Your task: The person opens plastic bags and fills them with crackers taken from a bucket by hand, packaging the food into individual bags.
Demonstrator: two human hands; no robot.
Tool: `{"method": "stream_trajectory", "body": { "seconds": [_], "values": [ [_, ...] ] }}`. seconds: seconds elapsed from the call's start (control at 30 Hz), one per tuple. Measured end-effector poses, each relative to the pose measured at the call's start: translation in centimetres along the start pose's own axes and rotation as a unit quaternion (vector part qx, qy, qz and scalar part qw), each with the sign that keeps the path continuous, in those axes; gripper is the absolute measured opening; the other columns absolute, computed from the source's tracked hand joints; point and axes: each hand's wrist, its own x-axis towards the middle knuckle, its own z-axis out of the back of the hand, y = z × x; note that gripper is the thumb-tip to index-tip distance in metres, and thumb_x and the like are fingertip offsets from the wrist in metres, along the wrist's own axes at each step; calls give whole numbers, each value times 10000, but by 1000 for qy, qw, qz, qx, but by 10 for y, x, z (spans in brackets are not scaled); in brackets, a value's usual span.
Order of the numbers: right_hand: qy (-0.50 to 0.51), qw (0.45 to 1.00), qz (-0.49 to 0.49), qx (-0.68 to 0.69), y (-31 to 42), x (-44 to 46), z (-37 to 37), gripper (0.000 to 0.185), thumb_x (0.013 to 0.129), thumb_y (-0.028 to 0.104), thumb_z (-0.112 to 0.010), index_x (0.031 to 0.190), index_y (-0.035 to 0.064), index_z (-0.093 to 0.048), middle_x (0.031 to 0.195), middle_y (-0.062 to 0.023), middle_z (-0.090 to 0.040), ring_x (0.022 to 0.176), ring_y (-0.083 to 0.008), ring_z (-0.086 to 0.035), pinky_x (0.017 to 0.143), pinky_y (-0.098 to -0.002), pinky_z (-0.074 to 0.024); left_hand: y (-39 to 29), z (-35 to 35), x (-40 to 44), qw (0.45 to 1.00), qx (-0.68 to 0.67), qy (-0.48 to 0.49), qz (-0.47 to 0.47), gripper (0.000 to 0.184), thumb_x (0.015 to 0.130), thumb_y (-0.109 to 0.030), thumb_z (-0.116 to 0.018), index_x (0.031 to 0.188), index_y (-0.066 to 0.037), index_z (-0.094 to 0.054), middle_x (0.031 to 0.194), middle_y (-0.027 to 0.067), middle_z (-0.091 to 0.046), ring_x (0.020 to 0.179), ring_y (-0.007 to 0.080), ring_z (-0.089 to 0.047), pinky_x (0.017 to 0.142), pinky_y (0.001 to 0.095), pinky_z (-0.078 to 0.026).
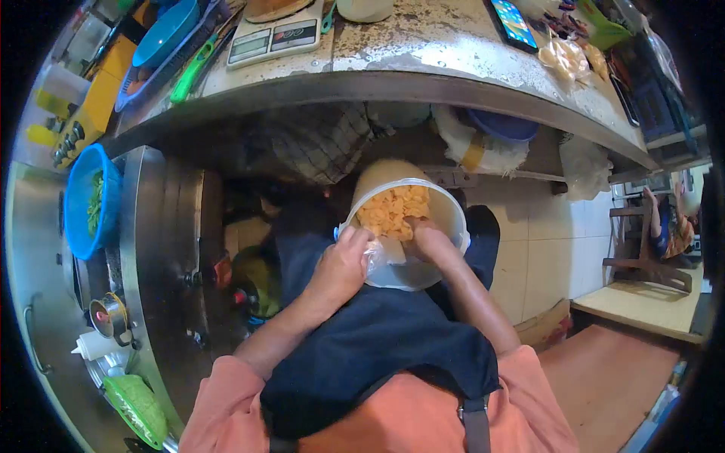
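A white plastic bucket [411,281] stands between my knees, tilted so its mouth faces me. Thin, crinkled orange pieces, like chips [389,211], lie inside it. My left hand [347,260] is closed at the bucket's left rim, gripping a clear plastic bag [374,257] that hangs into the mouth. Inside the bucket, on the right, is my right hand [430,240], its fingers curled against the orange pieces. The fingertips are in shadow, so what they hold is hidden.
Above the bucket runs a counter edge [393,84], bearing a kitchen scale [276,41], a green-handled knife [192,72] and a phone [513,24]. A blue basin [87,204] with green vegetables sits at left. Another person [668,226] is at far right.
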Motion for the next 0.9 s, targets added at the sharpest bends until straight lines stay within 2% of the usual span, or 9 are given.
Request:
{"method": "stream_trajectory", "body": {
  "seconds": [0.03, 0.1, 0.2, 0.27, 0.33, 0.43, 0.5, 0.6, 0.9],
  "values": [
    [-3, 1000, 0, 1, 4, 12, -4, 539, 761, 178, -691, 1263, 67, -531, 1070, -228, -621, 1029, -361, -613, 886, -429, -492, -3, 5, 1, 1000, 25, 0, 0, 142, 771, 1, -606, 902, -25, -556, 901, 154, -550, 736, 326, -585, 635, 351, -487],
    [130, 986, -62, -78, 10, 38, -11, 597, 793, 116, -633, 1352, 118, -424, 1364, -210, -447, 1160, -386, -538, 940, -460, -475, -4, 12, 4, 999, 53, 2, -2, 179, 777, -20, -624, 944, -28, -558, 884, 156, -558, 730, 352, -592, 636, 386, -495],
    [129, 984, -59, -110, -2, 63, -37, 578, 834, 169, -582, 1382, 152, -399, 1494, -187, -269, 1222, -425, -478, 962, -525, -450, 3, 24, 10, 997, -73, 39, 0, 179, 829, -56, -634, 986, -29, -555, 813, 111, -601, 663, 252, -608, 601, 325, -501],
    [93, 982, -41, -159, -25, 77, -71, 556, 857, 192, -548, 1390, 160, -393, 1514, -184, -222, 1222, -431, -478, 957, -546, -446, 9, 27, 12, 908, -374, 83, 171, 167, 884, -116, -636, 996, -24, -554, 759, 48, -617, 636, 121, -590, 546, 250, -470],
    [54, 977, -25, -206, -22, 79, -71, 536, 880, 215, -514, 1398, 168, -388, 1534, -182, -176, 1222, -438, -478, 951, -566, -442, -2, 47, 14, 889, -404, 100, 188, 140, 905, -122, -616, 984, -23, -555, 770, 34, -615, 630, 89, -580, 529, 227, -462],
    [123, 958, -33, -257, -9, 69, -59, 516, 910, 222, -458, 1412, 147, -366, 1503, -172, -289, 1192, -404, -522, 932, -549, -456, 1, 38, 9, 841, -487, 90, 218, 114, 925, -116, -596, 973, -23, -552, 787, 30, -616, 615, 62, -572, 507, 201, -459],
    [107, 981, -116, -111, -10, 73, -63, 564, 868, 206, -485, 1405, 71, -377, 1329, -221, -500, 1125, -371, -576, 966, -435, -450, 4, 25, 9, 813, -534, 66, 223, 109, 923, -105, -597, 974, -22, -548, 792, 39, -619, 605, 65, -573, 501, 199, -465],
    [138, 980, -9, -142, -20, 73, -63, 493, 850, 205, -517, 1306, 16, -492, 1237, -214, -578, 1083, -348, -606, 915, -430, -484, 4, 14, 8, 780, -584, 73, 214, 144, 906, -76, -617, 1005, -21, -527, 841, 49, -625, 648, 93, -600, 559, 234, -509],
    [144, 978, -52, -139, 5, 42, -22, 343, 762, 141, -645, 1077, 7, -648, 1040, -184, -672, 977, -322, -657, 814, -406, -536, 16, -8, 3, 720, -634, 109, 261, 230, 898, -33, -608, 1089, -27, -480, 990, 86, -606, 832, 150, -629, 750, 308, -550]
  ]
}}
